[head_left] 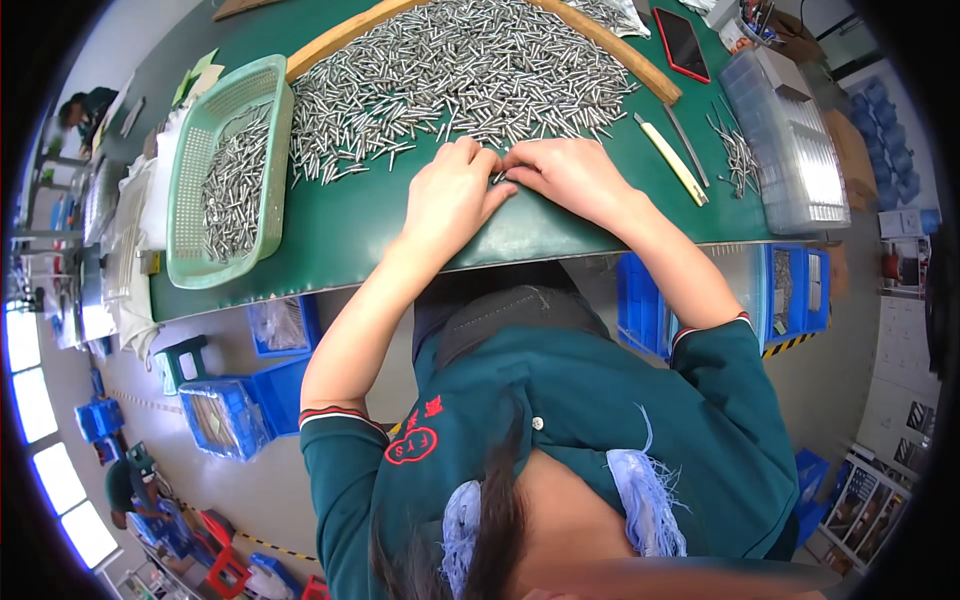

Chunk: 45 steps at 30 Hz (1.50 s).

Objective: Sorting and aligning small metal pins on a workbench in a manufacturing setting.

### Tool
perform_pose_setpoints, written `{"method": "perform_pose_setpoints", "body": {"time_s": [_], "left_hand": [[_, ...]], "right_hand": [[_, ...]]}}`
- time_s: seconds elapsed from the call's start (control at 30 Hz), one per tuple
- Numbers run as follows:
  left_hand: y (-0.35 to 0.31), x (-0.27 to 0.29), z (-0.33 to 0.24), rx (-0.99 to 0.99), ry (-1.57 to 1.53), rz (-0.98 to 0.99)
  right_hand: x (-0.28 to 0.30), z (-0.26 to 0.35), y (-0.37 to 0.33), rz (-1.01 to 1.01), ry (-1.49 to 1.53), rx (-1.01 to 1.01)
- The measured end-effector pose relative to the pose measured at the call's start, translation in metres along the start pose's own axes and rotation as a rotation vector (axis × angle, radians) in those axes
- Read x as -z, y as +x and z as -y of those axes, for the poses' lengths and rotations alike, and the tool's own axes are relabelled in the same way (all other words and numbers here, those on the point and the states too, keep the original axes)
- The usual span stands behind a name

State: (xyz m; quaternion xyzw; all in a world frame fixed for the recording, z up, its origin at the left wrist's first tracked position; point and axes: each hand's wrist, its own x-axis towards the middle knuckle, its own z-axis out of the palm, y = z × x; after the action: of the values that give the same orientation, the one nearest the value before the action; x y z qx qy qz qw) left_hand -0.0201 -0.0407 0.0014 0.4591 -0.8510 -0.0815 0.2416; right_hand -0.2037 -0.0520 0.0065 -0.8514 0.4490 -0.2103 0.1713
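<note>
My left hand (450, 195) and my right hand (572, 178) meet at the near side of the green tabletop (350, 240). Their fingers are bent inward and closed about a few small metal pins (498, 178), mostly hidden by the fingertips. Just beyond my knuckles spreads a broad heap of silvery metal pins (460, 75). To the left stands a pale green plastic basket (276, 190), partly filled with the same kind of pins (235, 190).
Wooden strips (345, 38) (625, 62) border the heap. At right lie a pale-handled utility knife (672, 160), a thin metal tool (687, 146), scattered thin rods (738, 155), a red-edged phone (682, 45) and clear plastic boxes (785, 150). Blue bins (640, 300) stand below the table.
</note>
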Motion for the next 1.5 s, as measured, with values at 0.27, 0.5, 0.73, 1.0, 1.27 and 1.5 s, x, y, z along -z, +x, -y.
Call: {"method": "perform_pose_setpoints", "body": {"time_s": [0.27,0.5,0.73,1.0,1.27,1.5], "left_hand": [[-0.001,0.018,0.012,0.015,0.008,-0.058],[-0.02,0.028,0.014,-0.222,0.069,0.117],[-0.002,0.009,0.026,-0.4,0.282,0.157],[0.021,-0.007,0.018,-0.271,0.217,0.097],[0.018,0.015,0.019,-0.114,0.078,0.316],[-0.026,0.008,0.028,-0.19,0.235,0.094]], "right_hand": [[0.006,0.001,-0.026,0.017,-0.018,-0.061],[0.006,-0.002,-0.041,-0.032,-0.034,-0.072],[0.009,0.006,-0.038,-0.064,0.124,-0.233],[0.01,0.008,-0.041,-0.051,0.111,-0.317],[0.004,0.008,-0.043,-0.078,0.126,-0.357],[0.003,0.01,-0.039,-0.057,0.11,-0.394]]}}
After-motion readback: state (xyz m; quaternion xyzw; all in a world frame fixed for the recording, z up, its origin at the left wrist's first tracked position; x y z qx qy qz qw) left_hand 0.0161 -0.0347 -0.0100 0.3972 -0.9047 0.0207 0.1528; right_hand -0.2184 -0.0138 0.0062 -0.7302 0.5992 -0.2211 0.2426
